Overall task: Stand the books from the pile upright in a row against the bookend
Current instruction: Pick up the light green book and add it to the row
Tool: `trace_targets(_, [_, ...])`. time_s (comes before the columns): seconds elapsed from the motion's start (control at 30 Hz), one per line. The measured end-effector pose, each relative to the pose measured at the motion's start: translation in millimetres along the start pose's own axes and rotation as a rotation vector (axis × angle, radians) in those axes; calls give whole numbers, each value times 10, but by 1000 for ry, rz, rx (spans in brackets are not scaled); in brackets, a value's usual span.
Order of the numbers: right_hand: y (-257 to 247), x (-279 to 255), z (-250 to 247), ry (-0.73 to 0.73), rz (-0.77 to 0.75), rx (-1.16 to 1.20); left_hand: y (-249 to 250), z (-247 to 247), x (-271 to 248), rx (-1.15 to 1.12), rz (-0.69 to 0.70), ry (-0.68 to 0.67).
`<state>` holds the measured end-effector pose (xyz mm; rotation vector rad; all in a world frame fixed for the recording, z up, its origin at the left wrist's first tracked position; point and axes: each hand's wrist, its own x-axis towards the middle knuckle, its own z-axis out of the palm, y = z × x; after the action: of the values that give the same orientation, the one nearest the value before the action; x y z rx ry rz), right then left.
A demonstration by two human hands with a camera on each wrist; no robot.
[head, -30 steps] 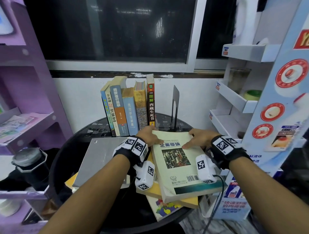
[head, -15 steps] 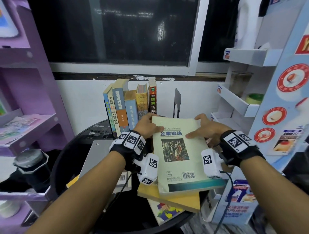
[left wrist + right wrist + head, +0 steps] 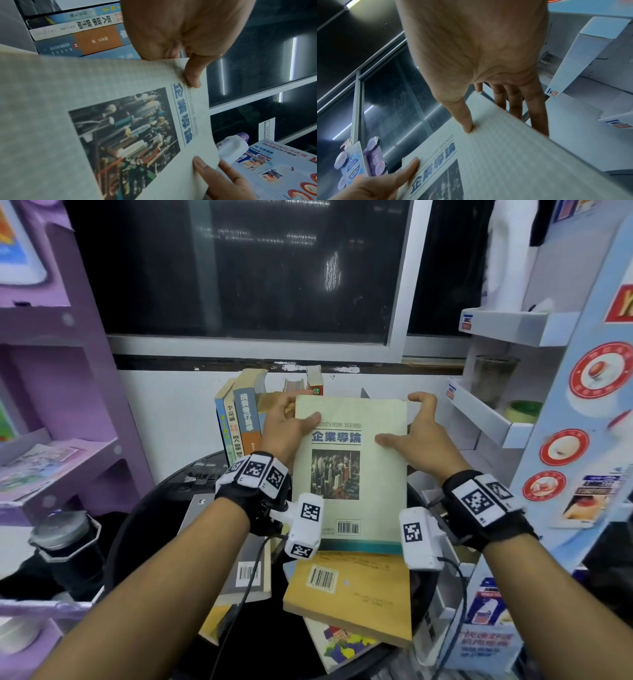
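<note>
Both hands hold a pale green business book [image 3: 351,470] tilted up above the pile. My left hand [image 3: 291,422] grips its upper left edge, thumb [image 3: 193,75] on the cover and fingers behind. My right hand [image 3: 411,429] grips the upper right edge, thumb [image 3: 467,119] on the cover, fingers [image 3: 537,108] behind. The same cover fills the wrist views [image 3: 102,135] [image 3: 505,162]. Several books [image 3: 239,419] stand upright in a row at the back of the round black table [image 3: 137,525]. The dark bookend [image 3: 364,394] peeks just over the held book's top edge.
An orange-yellow book [image 3: 352,594] and a colourful one [image 3: 342,645] lie in the pile below; a grey book [image 3: 246,570] lies left of them. Purple shelves [image 3: 61,405] stand at left, a white display rack [image 3: 496,419] at right, a dark window [image 3: 239,268] behind.
Both hands have lifted the green book off the pile and tipped its top edge up toward the standing row; it now hides most of the bookend.
</note>
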<state>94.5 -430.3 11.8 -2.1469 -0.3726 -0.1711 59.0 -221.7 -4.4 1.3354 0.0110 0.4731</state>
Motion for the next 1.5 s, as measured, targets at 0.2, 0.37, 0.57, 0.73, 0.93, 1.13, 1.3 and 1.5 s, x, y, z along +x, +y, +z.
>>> trace_targets(0.2, [4, -116, 40, 65, -129, 59, -64, -52, -4, -144, 8, 88])
trace_targets(0.37, [-38, -89, -27, 54, -156, 75, -114, -85, 35, -204, -7, 97])
trace_targets(0.57, [-211, -51, -210, -115, -136, 97, -100, -115, 21, -273, -21, 35])
trace_targets(0.73, [-384, -75, -397, -405, -143, -8, -13, -39, 28, -246, -3, -73])
trace_targets(0.93, [-454, -180, -462, -495, -167, -86, 23, 45, 67, -168, 20, -132])
trace_targets(1.13, [-498, -176, -456, -319, -225, -143, 104, 53, 178, 196, 89, -176])
trace_targets(1.3, [-542, -165, -448, -211, -233, -202, 172, -14, 340, 320, 193, -68])
trace_targets(1.5, [-622, -107, -385, -116, -193, -242, 165, -62, 516, 527, 186, 24])
